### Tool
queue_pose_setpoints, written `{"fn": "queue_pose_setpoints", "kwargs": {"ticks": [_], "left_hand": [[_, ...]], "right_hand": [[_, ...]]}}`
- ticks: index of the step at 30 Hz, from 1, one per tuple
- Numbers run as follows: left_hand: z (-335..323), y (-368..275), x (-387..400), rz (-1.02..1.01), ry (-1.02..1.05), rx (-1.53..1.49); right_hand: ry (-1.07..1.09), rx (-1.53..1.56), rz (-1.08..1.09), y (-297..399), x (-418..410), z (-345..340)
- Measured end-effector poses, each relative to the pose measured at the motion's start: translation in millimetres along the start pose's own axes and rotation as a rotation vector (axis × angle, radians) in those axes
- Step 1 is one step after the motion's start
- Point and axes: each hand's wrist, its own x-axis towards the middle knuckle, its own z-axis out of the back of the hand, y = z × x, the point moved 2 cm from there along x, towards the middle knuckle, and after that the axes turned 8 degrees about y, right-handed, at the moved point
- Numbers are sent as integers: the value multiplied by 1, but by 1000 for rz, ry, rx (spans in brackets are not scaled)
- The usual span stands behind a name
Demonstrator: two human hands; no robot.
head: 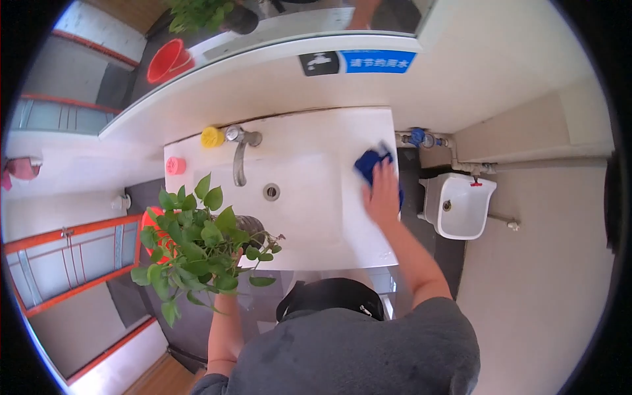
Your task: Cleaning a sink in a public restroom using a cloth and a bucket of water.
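Note:
My right hand (383, 196) presses a dark blue cloth (368, 165) flat on the right side of the white washbasin counter (363, 247); the cloth looks slightly blurred. At the left, a leafy green potted plant (197, 242) in a dark ribbed pot (250, 231) leans over the counter's near left corner. My left hand (239, 256) is at the pot, mostly hidden by leaves. Behind the basin's drain (271, 192) stands a chrome faucet (240, 163).
A yellow round container (212, 137) and a pink one (175, 166) stand on the counter's left back part. A red bucket (152, 222) is partly behind the plant. Right of the counter are pipes with a blue water meter (424, 138) and a white mop sink (466, 217). A mirror edge (256, 49) lies above.

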Motion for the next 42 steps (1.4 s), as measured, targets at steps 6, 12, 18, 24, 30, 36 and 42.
{"fn": "queue_pose_setpoints", "kwargs": {"ticks": [6, 12, 18, 24, 30, 36, 42], "left_hand": [[16, 7, -22, -34, -153, -15], [4, -16, -35, 4, -308, -138], [28, 7, -37, 95, -194, -50], [21, 14, -27, 149, -198, -277], [-18, 9, -5, -78, 31, 72], [-99, 45, 72, -39, 252, -28], [-268, 47, 157, -61, 395, -126]], "right_hand": [[-185, -187, -293, 23, 148, -39], [-26, 104, -32, 176, 171, -111], [36, 147, 562, 161, 163, -112], [5, -32, 280, -9, 136, -56], [-252, -126, -71, -3, 140, -41], [245, -81, 433, 52, 34, -44], [346, 140, 309, 42, -99, 1]]}}
